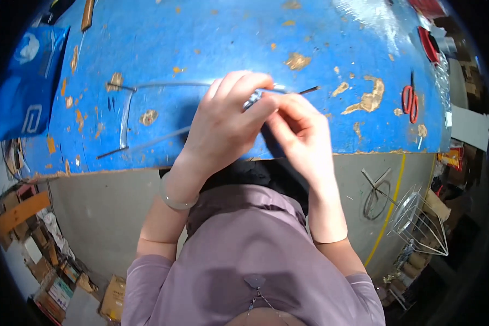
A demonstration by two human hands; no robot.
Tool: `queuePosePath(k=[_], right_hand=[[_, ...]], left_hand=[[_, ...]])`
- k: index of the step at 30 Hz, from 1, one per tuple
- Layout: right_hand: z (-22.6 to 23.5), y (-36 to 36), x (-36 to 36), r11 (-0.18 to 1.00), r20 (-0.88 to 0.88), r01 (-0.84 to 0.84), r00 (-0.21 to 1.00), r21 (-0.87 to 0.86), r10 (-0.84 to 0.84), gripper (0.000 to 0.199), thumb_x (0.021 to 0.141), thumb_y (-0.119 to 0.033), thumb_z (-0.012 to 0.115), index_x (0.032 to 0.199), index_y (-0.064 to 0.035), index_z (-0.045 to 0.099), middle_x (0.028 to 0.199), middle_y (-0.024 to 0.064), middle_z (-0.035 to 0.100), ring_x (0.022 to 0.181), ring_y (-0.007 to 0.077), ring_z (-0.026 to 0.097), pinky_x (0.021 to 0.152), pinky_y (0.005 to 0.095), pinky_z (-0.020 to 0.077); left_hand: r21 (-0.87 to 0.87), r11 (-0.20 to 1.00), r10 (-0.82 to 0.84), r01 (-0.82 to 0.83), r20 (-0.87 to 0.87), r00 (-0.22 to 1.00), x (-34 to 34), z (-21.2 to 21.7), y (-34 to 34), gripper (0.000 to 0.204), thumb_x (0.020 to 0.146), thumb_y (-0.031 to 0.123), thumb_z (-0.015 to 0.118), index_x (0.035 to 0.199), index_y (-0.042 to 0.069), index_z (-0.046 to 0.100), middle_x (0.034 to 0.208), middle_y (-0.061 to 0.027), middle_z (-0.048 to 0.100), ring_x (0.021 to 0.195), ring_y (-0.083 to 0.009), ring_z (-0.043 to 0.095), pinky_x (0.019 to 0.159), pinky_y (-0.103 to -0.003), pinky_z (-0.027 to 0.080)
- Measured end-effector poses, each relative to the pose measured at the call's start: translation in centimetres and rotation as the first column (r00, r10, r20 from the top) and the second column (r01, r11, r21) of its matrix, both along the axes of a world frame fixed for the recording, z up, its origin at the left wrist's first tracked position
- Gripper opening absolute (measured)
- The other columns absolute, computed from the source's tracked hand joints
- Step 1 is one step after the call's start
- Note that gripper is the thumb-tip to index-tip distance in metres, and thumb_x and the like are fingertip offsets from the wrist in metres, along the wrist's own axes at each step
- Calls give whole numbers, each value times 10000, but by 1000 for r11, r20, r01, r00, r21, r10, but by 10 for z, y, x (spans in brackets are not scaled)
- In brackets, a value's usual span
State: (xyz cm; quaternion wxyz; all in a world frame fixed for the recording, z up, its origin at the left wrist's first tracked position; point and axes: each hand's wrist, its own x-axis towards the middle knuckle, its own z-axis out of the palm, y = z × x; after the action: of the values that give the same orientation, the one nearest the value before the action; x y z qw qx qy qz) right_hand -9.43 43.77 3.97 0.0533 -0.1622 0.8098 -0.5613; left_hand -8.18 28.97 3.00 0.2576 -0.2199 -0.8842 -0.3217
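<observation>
Top: mauve long-sleeved garment (244,255), sleeves pushed up past the elbows
Zip: small metal pull (257,296) at near centre
Left wrist: pale translucent bangle (175,199)
Hands: bare, no gloves

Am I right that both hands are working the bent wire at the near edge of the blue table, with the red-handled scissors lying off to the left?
Not quite. In the head view the red-handled scissors lie off to the right, not the left. The rest holds: the left hand and right hand meet over the bent wire near the near edge of the blue table.
</observation>
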Motion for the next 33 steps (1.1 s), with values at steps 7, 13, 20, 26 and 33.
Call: queuePosePath(k=[7, 13, 20, 26, 33], right_hand=[[-2, -1, -7, 998, -142, 21, 990, 63, -12, 114, 755, 7, 587, 864, 12, 619, 768, 100, 611, 681, 163, 578, 610, 250, 447], [0, 2, -6, 1000, -103, 24, 994, 7, -23, 88, 758, -29, 596, 835, 8, 620, 749, 109, 601, 653, 206, 576, 587, 273, 446], [-2, 8, 0, 999, -94, -23, 995, 44, 27, 124, 799, -100, 577, 854, 4, 616, 757, 123, 596, 695, 230, 579, 623, 285, 451], [1, 5, 5, 1000, -33, 20, 999, 6, -20, 159, 824, -130, 543, 879, -3, 619, 766, 124, 596, 698, 243, 583, 621, 308, 452], [2, 2, 1, 1000, -31, 18, 999, 4, -18, 148, 816, -119, 559, 884, -3, 623, 817, 117, 611, 714, 222, 594, 624, 282, 456]], left_hand=[[365, 931, -141, 28, 286, 948, 1, 2, -4, 228, 713, -23, 557, 926, 57, 539, 880, -99, 537, 805, -280, 521, 676, -344, 440], [182, 983, -76, 28, 260, 963, 2, 8, -5, 206, 737, -2, 566, 931, 62, 542, 853, -93, 551, 788, -276, 530, 657, -341, 450], [149, 988, 1, -29, 182, 983, 7, 5, 4, 132, 724, 14, 582, 847, 60, 581, 741, -88, 550, 694, -269, 540, 599, -338, 458], [174, 985, -30, -7, 207, 978, 9, 20, 3, 74, 709, -15, 584, 776, 14, 567, 711, -111, 541, 648, -283, 530, 569, -344, 436], [230, 972, -3, -46, 207, 978, 12, 18, 2, 47, 726, 1, 568, 770, 14, 560, 708, -107, 528, 657, -277, 528, 570, -345, 437]])
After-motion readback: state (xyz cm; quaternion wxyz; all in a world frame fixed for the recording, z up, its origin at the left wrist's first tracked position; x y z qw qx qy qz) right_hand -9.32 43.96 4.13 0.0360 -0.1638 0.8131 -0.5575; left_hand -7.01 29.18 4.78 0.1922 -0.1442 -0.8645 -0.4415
